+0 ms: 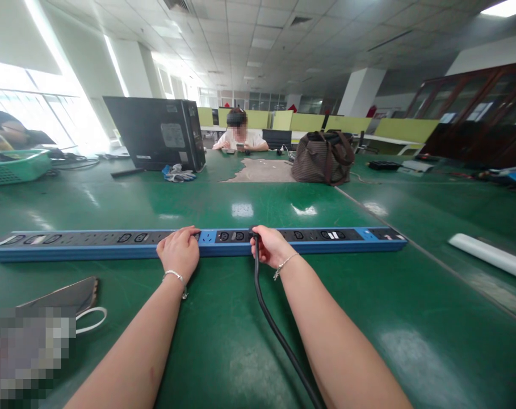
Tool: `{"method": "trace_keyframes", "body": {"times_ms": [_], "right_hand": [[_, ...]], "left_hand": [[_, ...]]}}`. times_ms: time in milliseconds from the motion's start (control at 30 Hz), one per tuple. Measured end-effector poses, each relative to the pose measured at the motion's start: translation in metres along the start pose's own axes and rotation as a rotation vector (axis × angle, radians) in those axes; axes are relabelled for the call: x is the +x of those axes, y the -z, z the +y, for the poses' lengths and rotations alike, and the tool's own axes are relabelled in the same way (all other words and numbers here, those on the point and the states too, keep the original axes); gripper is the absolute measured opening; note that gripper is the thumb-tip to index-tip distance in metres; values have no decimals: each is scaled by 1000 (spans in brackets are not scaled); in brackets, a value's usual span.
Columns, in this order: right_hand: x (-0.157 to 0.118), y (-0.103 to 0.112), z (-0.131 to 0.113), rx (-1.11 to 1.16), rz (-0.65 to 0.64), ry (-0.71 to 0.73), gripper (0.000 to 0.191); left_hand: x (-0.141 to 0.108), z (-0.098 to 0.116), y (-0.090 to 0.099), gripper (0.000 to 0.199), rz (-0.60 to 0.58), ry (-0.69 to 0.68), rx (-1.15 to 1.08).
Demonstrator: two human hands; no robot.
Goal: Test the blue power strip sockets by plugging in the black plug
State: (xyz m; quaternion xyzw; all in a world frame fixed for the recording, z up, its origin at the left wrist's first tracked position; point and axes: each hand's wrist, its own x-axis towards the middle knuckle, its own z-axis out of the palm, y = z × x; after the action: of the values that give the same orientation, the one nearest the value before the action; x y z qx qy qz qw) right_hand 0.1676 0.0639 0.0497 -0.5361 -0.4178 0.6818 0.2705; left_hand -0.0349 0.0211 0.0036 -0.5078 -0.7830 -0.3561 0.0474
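A long blue power strip [223, 249] with black socket panels lies across the green table. My left hand [180, 250] rests over the strip left of its middle, fingers wrapped over the top edge. Right of the middle, my right hand [269, 245] pinches the plug end of a thick black cable [266, 309] at one of the sockets. From there the cable runs down toward the lower edge between my forearms. How deep the plug sits is hidden by my fingers.
Behind the strip on the green table [223, 199] are a black computer case [155, 133], gloves [179, 173] and a brown bag [321, 159]. A phone [66, 295] lies at left, a white bar [491, 255] at right. A person [240, 136] sits at the far side.
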Motion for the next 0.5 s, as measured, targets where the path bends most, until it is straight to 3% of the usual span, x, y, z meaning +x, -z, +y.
{"method": "trace_keyframes", "body": {"times_ms": [133, 500], "right_hand": [[1, 4, 3, 82, -25, -30, 37], [1, 3, 12, 40, -30, -17, 40]], "left_hand": [[0, 0, 1, 36, -6, 3, 4], [1, 0, 0, 36, -24, -9, 47]]}}
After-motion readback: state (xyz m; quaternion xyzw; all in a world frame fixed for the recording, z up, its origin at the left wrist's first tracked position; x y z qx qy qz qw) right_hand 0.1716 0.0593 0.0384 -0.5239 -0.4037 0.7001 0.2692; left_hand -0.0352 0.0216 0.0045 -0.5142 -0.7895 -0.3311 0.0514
